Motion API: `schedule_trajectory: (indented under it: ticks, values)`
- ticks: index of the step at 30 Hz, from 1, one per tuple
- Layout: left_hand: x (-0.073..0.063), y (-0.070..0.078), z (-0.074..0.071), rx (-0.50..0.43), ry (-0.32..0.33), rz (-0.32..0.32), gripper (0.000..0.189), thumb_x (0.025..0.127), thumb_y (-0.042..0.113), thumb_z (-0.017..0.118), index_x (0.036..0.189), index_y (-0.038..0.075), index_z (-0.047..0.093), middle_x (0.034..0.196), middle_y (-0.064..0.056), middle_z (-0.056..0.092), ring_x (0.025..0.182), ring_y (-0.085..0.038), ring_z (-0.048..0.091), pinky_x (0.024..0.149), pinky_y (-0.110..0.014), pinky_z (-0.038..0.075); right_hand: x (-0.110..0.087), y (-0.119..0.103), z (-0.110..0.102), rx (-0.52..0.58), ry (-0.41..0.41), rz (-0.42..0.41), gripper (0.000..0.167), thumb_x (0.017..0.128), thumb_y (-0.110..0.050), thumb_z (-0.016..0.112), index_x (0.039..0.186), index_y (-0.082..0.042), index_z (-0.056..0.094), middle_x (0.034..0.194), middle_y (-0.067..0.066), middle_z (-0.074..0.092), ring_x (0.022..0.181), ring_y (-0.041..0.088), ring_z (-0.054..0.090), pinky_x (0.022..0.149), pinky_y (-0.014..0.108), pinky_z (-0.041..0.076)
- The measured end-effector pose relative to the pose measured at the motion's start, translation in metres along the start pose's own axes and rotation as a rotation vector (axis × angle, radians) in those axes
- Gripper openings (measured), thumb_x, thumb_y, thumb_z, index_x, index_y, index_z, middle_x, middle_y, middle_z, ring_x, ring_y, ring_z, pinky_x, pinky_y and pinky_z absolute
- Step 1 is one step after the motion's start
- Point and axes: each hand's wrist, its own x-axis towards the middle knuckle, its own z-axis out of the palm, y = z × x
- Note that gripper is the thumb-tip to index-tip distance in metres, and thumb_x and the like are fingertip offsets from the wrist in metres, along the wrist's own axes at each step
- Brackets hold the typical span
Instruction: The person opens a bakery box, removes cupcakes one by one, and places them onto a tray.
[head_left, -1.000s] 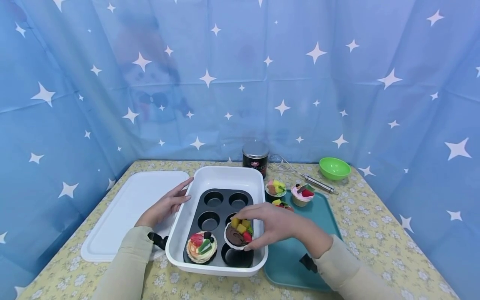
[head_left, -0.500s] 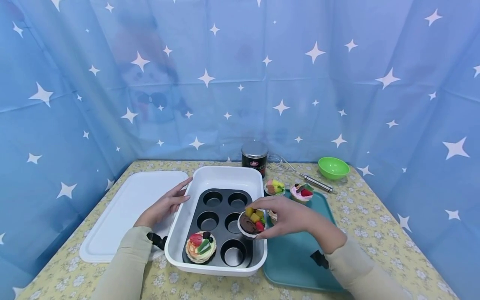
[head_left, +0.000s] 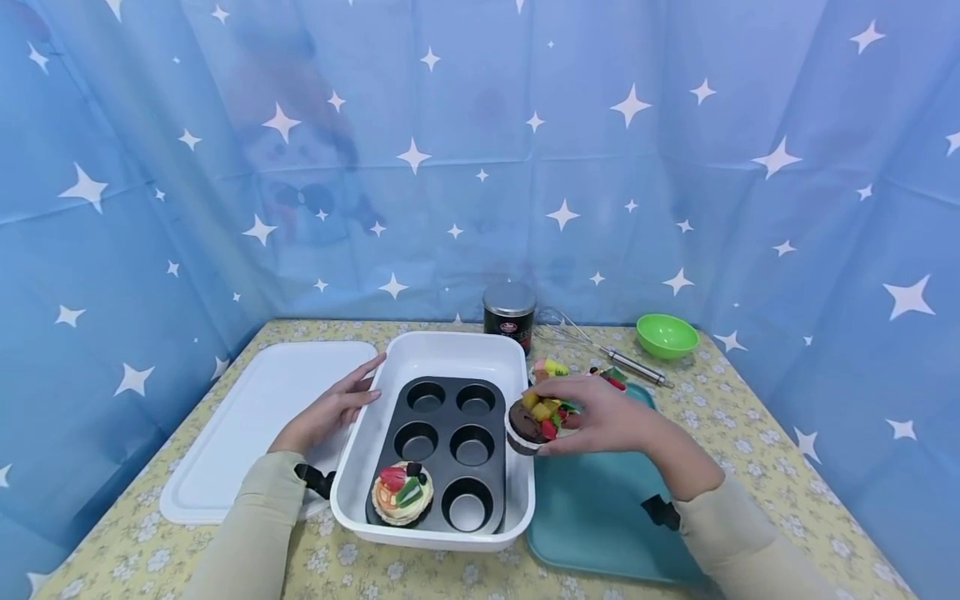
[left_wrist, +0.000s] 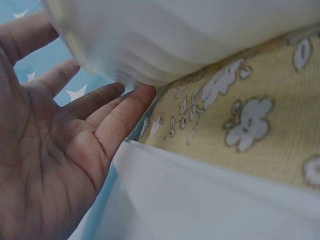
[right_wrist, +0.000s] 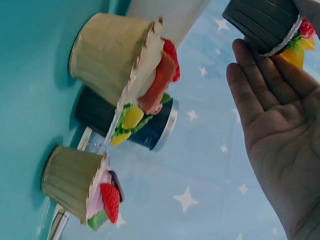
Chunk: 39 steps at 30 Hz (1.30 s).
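My right hand (head_left: 611, 414) pinches a chocolate cupcake (head_left: 527, 422) between thumb and fingers, over the right rim of a white rectangular pan (head_left: 432, 539). The cupcake has yellow and red fruit on top, and its dark ridged cup (right_wrist: 262, 22) shows in the right wrist view. My left hand (head_left: 333, 410) rests with extended fingers against the pan's left wall; in the left wrist view the fingertips (left_wrist: 145, 95) meet its outer side. Inside the pan lies a dark muffin tin (head_left: 442, 467). One cream cupcake (head_left: 402, 493) sits in its near left cup; the other cups hold nothing.
A teal tray (head_left: 607, 517) lies right of the pan. Beige-cupped cupcakes (right_wrist: 107, 55) stand on it, partly hidden by my right hand in the head view. A white lid (head_left: 255, 425) lies left. Behind are a black can (head_left: 510, 317), a whisk (head_left: 630, 364) and a green bowl (head_left: 667, 336).
My right hand has carried the chocolate cupcake rightward and away from me, from over the muffin tin to the pan's right rim. The left hand stays in place.
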Motion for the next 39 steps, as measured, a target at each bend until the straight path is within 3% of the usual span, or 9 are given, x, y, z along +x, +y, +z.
schedule_trajectory:
  ticks: [11, 22, 28, 39]
  values:
    - [-0.001, 0.001, 0.001, 0.004, 0.014, -0.010, 0.069, 0.101, 0.031, 0.062, 0.159, 0.043, 0.026, 0.147, -0.018, 0.045, 0.052, -0.014, 0.042, 0.057, -0.026, 0.042, -0.017, 0.016, -0.014, -0.088, 0.073, 0.016, 0.065, 0.080, -0.047, 0.084, 0.135, -0.018, 0.063, 0.125, -0.006, 0.065, 0.107, 0.012, 0.062, 0.084, 0.035, 0.055]
    - [0.000, 0.002, 0.002, -0.028, -0.001, -0.015, 0.071, 0.101, 0.030, 0.061, 0.160, 0.039, 0.024, 0.156, -0.014, 0.036, 0.056, -0.014, 0.048, 0.064, -0.027, 0.047, -0.033, 0.030, -0.023, -0.053, 0.103, 0.097, 0.070, 0.080, -0.046, 0.085, 0.138, -0.014, 0.062, 0.127, -0.006, 0.064, 0.113, 0.016, 0.061, 0.089, 0.051, 0.053]
    - [0.000, 0.003, 0.003, -0.027, 0.000, -0.027, 0.072, 0.100, 0.031, 0.062, 0.160, 0.040, 0.023, 0.159, -0.014, 0.032, 0.059, -0.014, 0.049, 0.069, -0.029, 0.049, -0.041, 0.041, -0.026, -0.084, 0.115, 0.147, 0.070, 0.079, -0.048, 0.085, 0.138, -0.018, 0.061, 0.124, -0.006, 0.064, 0.105, 0.013, 0.060, 0.083, 0.039, 0.054]
    - [0.000, 0.003, 0.003, -0.022, 0.010, -0.035, 0.071, 0.100, 0.032, 0.063, 0.160, 0.041, 0.025, 0.156, -0.014, 0.036, 0.057, -0.014, 0.047, 0.065, -0.027, 0.047, -0.051, 0.050, -0.031, -0.100, 0.139, 0.237, 0.073, 0.078, -0.048, 0.085, 0.137, -0.013, 0.061, 0.129, 0.006, 0.064, 0.117, 0.031, 0.061, 0.090, 0.053, 0.051]
